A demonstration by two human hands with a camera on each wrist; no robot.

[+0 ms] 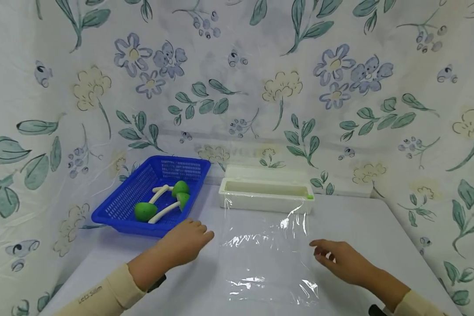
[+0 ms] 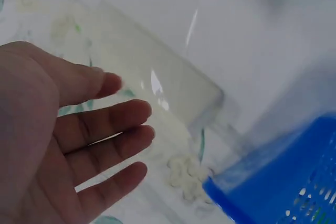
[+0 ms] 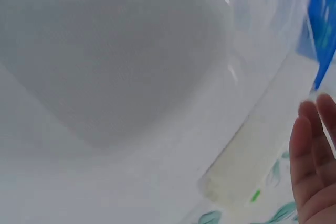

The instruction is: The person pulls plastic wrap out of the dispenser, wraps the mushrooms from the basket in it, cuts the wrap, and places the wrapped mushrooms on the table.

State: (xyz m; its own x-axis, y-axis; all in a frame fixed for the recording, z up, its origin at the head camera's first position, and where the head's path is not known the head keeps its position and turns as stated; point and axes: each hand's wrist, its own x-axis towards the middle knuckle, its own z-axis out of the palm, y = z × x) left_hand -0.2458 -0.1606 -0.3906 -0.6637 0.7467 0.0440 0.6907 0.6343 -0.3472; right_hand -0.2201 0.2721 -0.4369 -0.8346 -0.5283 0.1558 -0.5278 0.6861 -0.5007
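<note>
white floral sheet [image 1: 245,48] hangs behind counter [image 1: 355,224] and along both sides; printed with green leaf sprigs [image 1: 206,106], bluish flowers [image 1: 133,53], pale yellow blossoms [image 1: 282,86], small berry clusters [image 1: 237,127]. counter surface white, far right corner rounded.

Two hands [image 1: 187,242], one blue basket [image 1: 122,210], three green-headed pieces [image 1: 145,211], one white box [image 1: 267,189], one clear film sheet [image 1: 268,259]

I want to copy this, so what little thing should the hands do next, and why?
Maybe the left hand should pick one green-capped, white-stemmed mushroom shape from the blue plastic basket. That hand holds nothing and is close beside the basket, and the clear plastic film, spread in front of the long white box, has nothing set on it.
</note>
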